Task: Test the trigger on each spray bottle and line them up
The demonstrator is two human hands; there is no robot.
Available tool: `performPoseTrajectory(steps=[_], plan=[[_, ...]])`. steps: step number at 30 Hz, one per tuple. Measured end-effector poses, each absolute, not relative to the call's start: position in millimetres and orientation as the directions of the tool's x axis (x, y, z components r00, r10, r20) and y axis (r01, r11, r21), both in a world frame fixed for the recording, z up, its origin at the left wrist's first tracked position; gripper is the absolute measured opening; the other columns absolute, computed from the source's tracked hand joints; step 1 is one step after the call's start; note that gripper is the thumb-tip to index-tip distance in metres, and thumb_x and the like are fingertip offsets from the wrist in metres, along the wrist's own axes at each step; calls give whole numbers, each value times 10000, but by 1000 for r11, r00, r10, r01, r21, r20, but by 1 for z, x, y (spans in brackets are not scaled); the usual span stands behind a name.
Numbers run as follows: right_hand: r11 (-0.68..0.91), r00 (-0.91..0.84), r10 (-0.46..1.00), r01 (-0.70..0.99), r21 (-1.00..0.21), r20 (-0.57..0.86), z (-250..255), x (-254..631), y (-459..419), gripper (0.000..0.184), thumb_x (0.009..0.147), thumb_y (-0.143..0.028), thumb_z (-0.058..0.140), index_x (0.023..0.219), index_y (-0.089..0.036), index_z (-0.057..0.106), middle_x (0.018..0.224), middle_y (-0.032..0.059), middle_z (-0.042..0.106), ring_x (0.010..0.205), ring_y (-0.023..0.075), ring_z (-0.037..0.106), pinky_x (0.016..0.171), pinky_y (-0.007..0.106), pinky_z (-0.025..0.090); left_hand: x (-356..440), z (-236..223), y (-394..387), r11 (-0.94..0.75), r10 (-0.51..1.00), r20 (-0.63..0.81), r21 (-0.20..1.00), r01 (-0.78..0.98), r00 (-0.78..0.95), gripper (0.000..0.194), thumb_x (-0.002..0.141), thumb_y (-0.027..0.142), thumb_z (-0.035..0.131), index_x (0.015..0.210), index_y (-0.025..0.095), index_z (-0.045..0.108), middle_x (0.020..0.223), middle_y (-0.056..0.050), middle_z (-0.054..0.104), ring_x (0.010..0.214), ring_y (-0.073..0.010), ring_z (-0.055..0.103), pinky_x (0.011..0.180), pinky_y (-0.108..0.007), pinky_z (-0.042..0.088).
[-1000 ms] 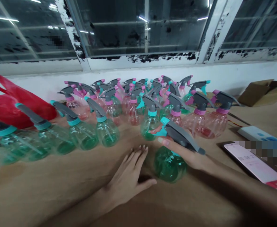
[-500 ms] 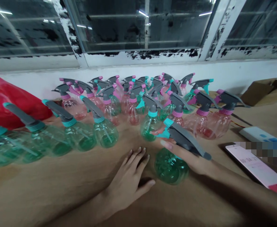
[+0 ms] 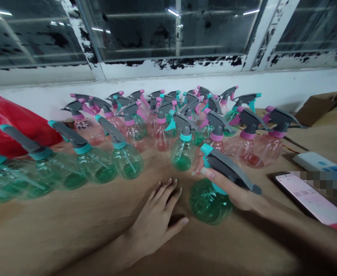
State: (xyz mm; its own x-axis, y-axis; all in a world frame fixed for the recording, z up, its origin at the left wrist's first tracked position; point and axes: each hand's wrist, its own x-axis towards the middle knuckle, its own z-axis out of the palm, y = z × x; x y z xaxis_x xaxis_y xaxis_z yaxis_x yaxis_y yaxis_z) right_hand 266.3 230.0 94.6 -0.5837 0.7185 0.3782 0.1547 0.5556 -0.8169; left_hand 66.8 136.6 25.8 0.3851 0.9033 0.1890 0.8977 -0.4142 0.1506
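Observation:
My right hand (image 3: pixel 234 188) is closed around the neck of a green spray bottle (image 3: pixel 208 203) with a grey and turquoise spray head; its fingertips wrap over the trigger side. The bottle is clear green plastic and stands close to the tabletop; I cannot tell if its base touches. To its left, my left hand (image 3: pixel 159 214) lies flat on the table, fingers stretched out, holding nothing. Just beyond both hands stands another green spray bottle (image 3: pixel 182 155). A pink spray bottle (image 3: pixel 214 143) is partly hidden behind the held one.
A row of green spray bottles (image 3: pixel 128 163) runs along the left. Several pink and green ones crowd the back by the wall. A red plastic bag (image 3: pixel 22 126) lies far left. On the right are a phone (image 3: pixel 312 199), a white power strip (image 3: pixel 318 163) and a cardboard box (image 3: pixel 319 111).
The trigger of the held bottle, in plain view before, is now largely covered by my right fingers. Bottle and hand have shifted very slightly right. My left hand stays in place.

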Motion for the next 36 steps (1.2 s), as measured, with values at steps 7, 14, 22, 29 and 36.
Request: performPoseTrajectory(steps=[7, 14, 22, 29, 36], plan=[[547, -554, 742, 176, -819, 377, 94, 267, 230, 250, 864, -460, 504, 823, -244, 624, 754, 9, 631, 741, 184, 609, 652, 317, 482, 67, 28, 138, -408, 908, 155, 126, 904, 388, 607, 914, 511, 442, 1370, 118, 358, 1445, -138, 339, 1341, -274, 262, 1068, -487, 250], [504, -601, 725, 130, -854, 336, 95, 265, 230, 300, 856, -456, 515, 1063, -261, 611, 735, 1, 620, 628, 159, 573, 615, 311, 489, 67, 27, 138, -407, 907, 182, 149, 901, 379, 579, 905, 477, 476, 1376, 161, 359, 1439, -121, 356, 1327, -281, 292, 1062, -479, 260], [490, -605, 728, 130, -862, 323, 94, 265, 230, 349, 857, -455, 514, 1142, -269, 592, 654, -15, 563, 561, 149, 521, 589, 313, 468, 66, 25, 138, -409, 906, 176, 138, 902, 384, 572, 912, 486, 458, 1365, 147, 371, 1439, -124, 355, 1327, -276, 292, 1061, -481, 261], [501, -626, 715, 146, -853, 313, 96, 266, 229, 361, 869, -452, 489, 1174, -280, 577, 628, -16, 568, 566, 166, 548, 591, 326, 471, 67, 27, 139, -405, 910, 162, 140, 904, 382, 576, 913, 485, 458, 1365, 139, 370, 1443, -128, 346, 1330, -278, 285, 1057, -487, 264], [486, -618, 719, 123, -865, 317, 90, 267, 231, 349, 871, -437, 503, 1169, -272, 580, 644, -18, 539, 585, 155, 528, 636, 323, 474, 67, 27, 139, -404, 909, 164, 118, 907, 384, 578, 917, 496, 447, 1366, 141, 368, 1442, -123, 350, 1330, -271, 288, 1064, -472, 260]])
